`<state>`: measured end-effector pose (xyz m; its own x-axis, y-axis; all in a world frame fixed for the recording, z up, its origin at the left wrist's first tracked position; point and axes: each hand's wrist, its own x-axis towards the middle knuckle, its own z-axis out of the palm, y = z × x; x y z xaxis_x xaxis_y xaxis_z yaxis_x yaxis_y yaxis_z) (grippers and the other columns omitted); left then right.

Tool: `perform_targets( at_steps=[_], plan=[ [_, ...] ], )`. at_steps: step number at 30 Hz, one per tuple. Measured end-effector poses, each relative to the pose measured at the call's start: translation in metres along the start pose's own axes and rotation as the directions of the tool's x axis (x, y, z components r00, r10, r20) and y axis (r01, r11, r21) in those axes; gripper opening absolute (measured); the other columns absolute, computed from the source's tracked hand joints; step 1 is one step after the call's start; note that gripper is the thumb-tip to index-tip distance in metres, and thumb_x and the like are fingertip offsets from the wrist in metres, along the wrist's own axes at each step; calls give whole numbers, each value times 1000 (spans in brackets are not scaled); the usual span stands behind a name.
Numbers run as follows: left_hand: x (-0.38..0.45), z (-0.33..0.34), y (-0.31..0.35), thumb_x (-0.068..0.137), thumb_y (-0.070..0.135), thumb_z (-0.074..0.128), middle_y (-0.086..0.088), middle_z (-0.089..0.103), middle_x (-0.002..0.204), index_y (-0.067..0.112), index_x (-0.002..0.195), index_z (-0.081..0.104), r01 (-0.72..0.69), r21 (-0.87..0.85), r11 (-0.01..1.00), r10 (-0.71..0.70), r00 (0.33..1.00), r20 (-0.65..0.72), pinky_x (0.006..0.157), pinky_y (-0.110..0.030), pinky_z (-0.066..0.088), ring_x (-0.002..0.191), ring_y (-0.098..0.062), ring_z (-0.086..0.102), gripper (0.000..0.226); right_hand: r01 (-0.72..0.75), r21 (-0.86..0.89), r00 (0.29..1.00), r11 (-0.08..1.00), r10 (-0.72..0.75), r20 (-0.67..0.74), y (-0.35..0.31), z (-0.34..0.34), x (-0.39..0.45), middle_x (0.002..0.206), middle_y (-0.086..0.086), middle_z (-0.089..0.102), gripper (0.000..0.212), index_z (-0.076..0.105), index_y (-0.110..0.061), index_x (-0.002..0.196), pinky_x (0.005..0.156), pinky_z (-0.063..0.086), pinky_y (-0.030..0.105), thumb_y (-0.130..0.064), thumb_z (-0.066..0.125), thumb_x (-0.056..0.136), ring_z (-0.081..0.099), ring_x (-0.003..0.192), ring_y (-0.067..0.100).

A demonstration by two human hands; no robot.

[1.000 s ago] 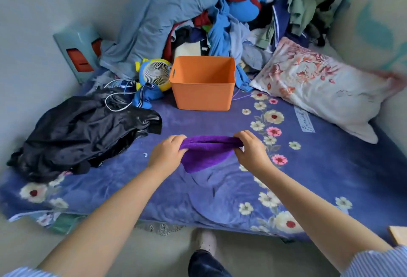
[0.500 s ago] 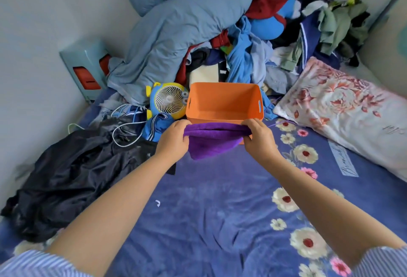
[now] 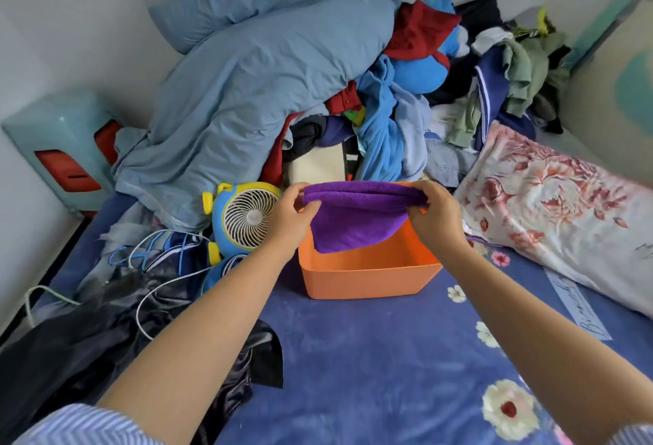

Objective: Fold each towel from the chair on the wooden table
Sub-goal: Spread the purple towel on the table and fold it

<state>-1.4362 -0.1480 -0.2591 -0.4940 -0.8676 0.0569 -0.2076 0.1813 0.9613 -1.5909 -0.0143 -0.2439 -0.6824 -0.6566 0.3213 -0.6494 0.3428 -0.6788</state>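
Observation:
A folded purple towel [image 3: 353,218] hangs above the open orange plastic bin [image 3: 367,278], its lower edge dipping inside the bin's rim. My left hand [image 3: 289,222] pinches the towel's left end and my right hand [image 3: 436,216] grips its right end, both at the bin's far side. The bin stands on a blue flowered bedspread [image 3: 388,367]. The bin's bottom is partly hidden by the towel; what shows of it holds nothing. No chair or wooden table is in view.
A blue and yellow small fan [image 3: 243,220] stands just left of the bin. Black clothing [image 3: 106,338] and cords lie at the left. A heap of blue bedding [image 3: 254,73] and mixed clothes [image 3: 441,84] rises behind. A floral pillow [image 3: 558,211] lies to the right.
Both hands carried the purple towel forward from over the bedspread to above the orange bin, and the view moved closer to the bin.

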Motion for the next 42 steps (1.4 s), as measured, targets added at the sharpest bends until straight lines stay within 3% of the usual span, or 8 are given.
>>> perform_targets(
  at_steps=[3, 8, 13, 18, 24, 29, 34, 42],
  plan=[
    [48, 6, -23, 91, 7, 51, -15, 59, 113, 5, 120, 51, 47, -53, 998, -46, 999, 23, 89, -36, 48, 100, -22, 56, 29, -42, 64, 999, 997, 40, 24, 10, 32, 37, 92, 20, 62, 32, 64, 4, 99, 80, 46, 39, 16, 53, 71, 55, 87, 30],
    [96, 30, -76, 91, 11, 51, -8, 60, 98, 4, 111, 57, 124, -54, 991, -125, 992, -18, 83, -32, 45, 92, -18, 55, 22, -210, 244, 974, 947, 180, 137, 52, 83, 81, 75, -6, 54, 26, 60, -5, 99, 63, 40, 16, 9, 54, 77, 48, 68, 7],
    [131, 66, -147, 94, 21, 48, -17, 62, 96, 0, 102, 59, 307, 70, 949, -300, 949, -92, 68, -23, 34, 86, -24, 54, 26, -402, 311, 893, 861, 293, 343, 114, 146, 101, 67, -4, 49, 29, 53, -20, 76, 51, 39, 8, 8, 53, 83, 44, 61, 7],
    [157, 109, -209, 99, 25, 35, -24, 53, 124, -6, 117, 47, 492, 408, 769, -479, 866, -141, 91, -39, 38, 116, -38, 49, 38, -578, 128, 723, 806, 433, 539, 179, 213, 111, 75, 0, 49, 16, 52, -13, 94, 55, 40, 23, 1, 51, 87, 45, 63, 11],
    [185, 143, -280, 99, 23, 35, -21, 34, 146, -3, 140, 30, 738, 407, 538, -736, 647, -200, 110, -41, 26, 134, -35, 33, 48, -689, -157, 440, 708, 579, 686, 228, 283, 130, 92, 13, 48, 10, 46, -10, 96, 52, 41, 29, -2, 48, 89, 49, 72, 21],
    [208, 163, -322, 99, 21, 35, -23, 43, 139, -3, 133, 38, 738, 447, 506, -718, 647, -255, 103, -41, 34, 128, -36, 42, 41, -598, -211, 517, 773, 573, 635, 265, 334, 143, 85, 12, 53, 18, 58, 0, 103, 51, 38, 25, -7, 56, 86, 53, 73, 22],
    [231, 170, -348, 99, 21, 34, -23, 44, 138, -3, 130, 40, 719, 454, 526, -677, 678, -288, 104, -41, 31, 128, -36, 41, 39, -467, -287, 636, 837, 543, 548, 285, 365, 152, 115, 16, 65, 31, 62, -3, 113, 89, 44, 33, -14, 61, 84, 58, 109, 30],
    [232, 188, -356, 97, 15, 36, -25, 50, 131, -7, 126, 43, 692, 362, 624, -514, 713, -476, 95, -35, 33, 121, -36, 47, 36, -564, -106, 734, 819, 556, 390, 293, 384, 136, 124, 18, 58, 41, 51, 0, 123, 87, 32, 21, -16, 60, 86, 54, 115, 29]
  ],
)
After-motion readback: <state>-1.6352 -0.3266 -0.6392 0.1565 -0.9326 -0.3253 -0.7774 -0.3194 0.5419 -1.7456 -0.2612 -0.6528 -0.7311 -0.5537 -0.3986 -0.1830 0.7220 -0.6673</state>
